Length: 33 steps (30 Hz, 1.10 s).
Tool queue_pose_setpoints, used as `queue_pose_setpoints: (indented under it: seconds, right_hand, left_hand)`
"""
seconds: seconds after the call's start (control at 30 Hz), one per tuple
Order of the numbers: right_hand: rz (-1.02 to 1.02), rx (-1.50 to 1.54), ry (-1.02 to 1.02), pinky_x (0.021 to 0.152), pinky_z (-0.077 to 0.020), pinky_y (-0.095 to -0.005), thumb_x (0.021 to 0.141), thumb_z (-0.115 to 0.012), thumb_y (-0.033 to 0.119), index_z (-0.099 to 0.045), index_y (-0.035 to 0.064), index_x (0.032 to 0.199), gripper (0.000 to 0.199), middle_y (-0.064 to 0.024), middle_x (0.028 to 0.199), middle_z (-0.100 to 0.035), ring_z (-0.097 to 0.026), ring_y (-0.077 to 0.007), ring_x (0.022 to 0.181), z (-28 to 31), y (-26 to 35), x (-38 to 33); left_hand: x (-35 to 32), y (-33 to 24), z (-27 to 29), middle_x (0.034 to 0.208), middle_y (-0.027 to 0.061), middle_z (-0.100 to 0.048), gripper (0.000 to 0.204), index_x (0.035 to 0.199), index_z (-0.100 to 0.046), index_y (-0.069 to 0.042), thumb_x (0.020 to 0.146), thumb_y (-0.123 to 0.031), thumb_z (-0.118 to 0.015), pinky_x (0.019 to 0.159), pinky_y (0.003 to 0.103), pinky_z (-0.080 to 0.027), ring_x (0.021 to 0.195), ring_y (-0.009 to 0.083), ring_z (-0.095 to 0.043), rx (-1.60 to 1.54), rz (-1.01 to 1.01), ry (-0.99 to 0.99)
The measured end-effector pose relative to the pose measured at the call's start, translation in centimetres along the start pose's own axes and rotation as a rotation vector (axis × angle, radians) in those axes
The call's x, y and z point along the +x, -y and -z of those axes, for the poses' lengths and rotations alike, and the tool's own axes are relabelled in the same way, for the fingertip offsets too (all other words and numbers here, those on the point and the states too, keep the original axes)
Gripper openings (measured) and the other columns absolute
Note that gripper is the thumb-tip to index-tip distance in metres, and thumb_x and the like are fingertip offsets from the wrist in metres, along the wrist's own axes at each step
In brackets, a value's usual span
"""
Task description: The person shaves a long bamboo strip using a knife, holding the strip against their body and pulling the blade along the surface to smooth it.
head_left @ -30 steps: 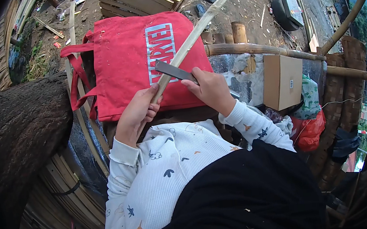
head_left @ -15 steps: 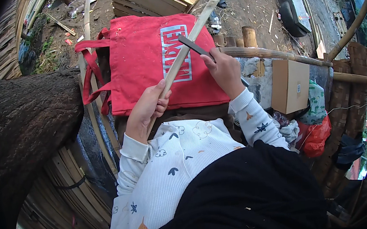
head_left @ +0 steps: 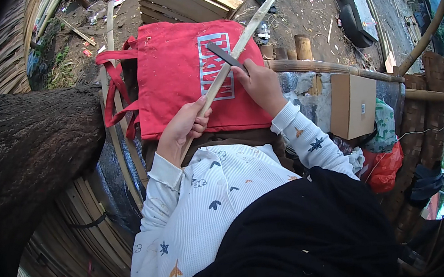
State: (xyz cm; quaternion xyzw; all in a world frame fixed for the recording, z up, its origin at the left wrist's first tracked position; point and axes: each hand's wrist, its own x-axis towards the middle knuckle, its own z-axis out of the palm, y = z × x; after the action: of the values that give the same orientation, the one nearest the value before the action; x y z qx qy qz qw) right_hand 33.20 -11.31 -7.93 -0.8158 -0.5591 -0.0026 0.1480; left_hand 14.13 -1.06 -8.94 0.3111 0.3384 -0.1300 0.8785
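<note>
clasping a pale strip [head_left: 219,81] mid-frame is the left hand [head_left: 182,127]; the right hand [head_left: 262,86] grips a dark blade [head_left: 222,54]

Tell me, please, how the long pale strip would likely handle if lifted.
The strip is probably light, being slender; likely springy rather than floppy, since it runs nearly straight beyond the left hand; its long far end might swing.

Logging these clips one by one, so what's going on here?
A person's left grip holds a long, pale, flat strip of wood or bamboo, slanting up and away over a red cloth bag. The right grip holds a dark, flat metal tool that crosses the strip. A brown cardboard box stands off to the right.
</note>
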Motion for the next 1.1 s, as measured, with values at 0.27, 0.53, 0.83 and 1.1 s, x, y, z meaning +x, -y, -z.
queue_pose_setpoints:
  seconds: [0.27, 0.53, 0.83, 1.1]
  right_hand:
    - [-0.135, 0.008, -0.073, 0.045, -0.0419, -0.0385, 0.083, -0.048, 0.047, -0.046, 0.0064, 0.070, 0.043, -0.0145, 0.056, -0.052, -0.056, -0.0306, 0.052, 0.7, -3.2, 1.1]
    - [-0.140, -0.096, -0.118, 0.046, -0.0416, -0.0390, 0.082, -0.053, 0.043, -0.047, 0.0054, 0.071, 0.040, -0.0141, 0.057, -0.050, -0.055, -0.0292, 0.053, 0.5, -7.5, 2.6]
    - [0.020, -0.037, -0.222, 0.045, -0.0424, -0.0401, 0.081, -0.050, 0.049, -0.048, 0.0054, 0.074, 0.044, -0.0129, 0.057, -0.053, -0.056, -0.0302, 0.052, -0.6, -9.3, 3.7]
    - [0.234, 0.018, -0.106, 0.048, -0.0459, -0.0396, 0.082, -0.046, 0.052, -0.050, 0.0054, 0.069, 0.049, -0.0120, 0.054, -0.053, -0.057, -0.0283, 0.050, 0.2, -8.5, 2.8]
  left_hand:
    - [0.2, 0.1, 0.4, 0.051, -0.0111, -0.026, 0.042, 0.070, -0.040, -0.011, 0.090, -0.047, -0.036, 0.034, 0.016, -0.012, 0.038, -0.0013, -0.019, 0.028, -0.048, 0.015]
    - [0.5, 0.0, -0.2, 0.050, -0.0107, -0.026, 0.040, 0.070, -0.040, -0.012, 0.092, -0.044, -0.034, 0.033, 0.015, -0.014, 0.038, -0.0010, -0.019, 0.045, -0.036, 0.014]
    - [0.1, 0.2, 0.3, 0.050, -0.0098, -0.024, 0.040, 0.069, -0.039, -0.012, 0.091, -0.045, -0.035, 0.031, 0.016, -0.013, 0.037, -0.0009, -0.018, 0.043, -0.045, 0.042]
    - [0.6, 0.5, 0.4, 0.051, -0.0092, -0.028, 0.039, 0.071, -0.041, -0.011, 0.092, -0.044, -0.034, 0.032, 0.016, -0.015, 0.037, 0.0000, -0.020, 0.061, 0.037, 0.038]
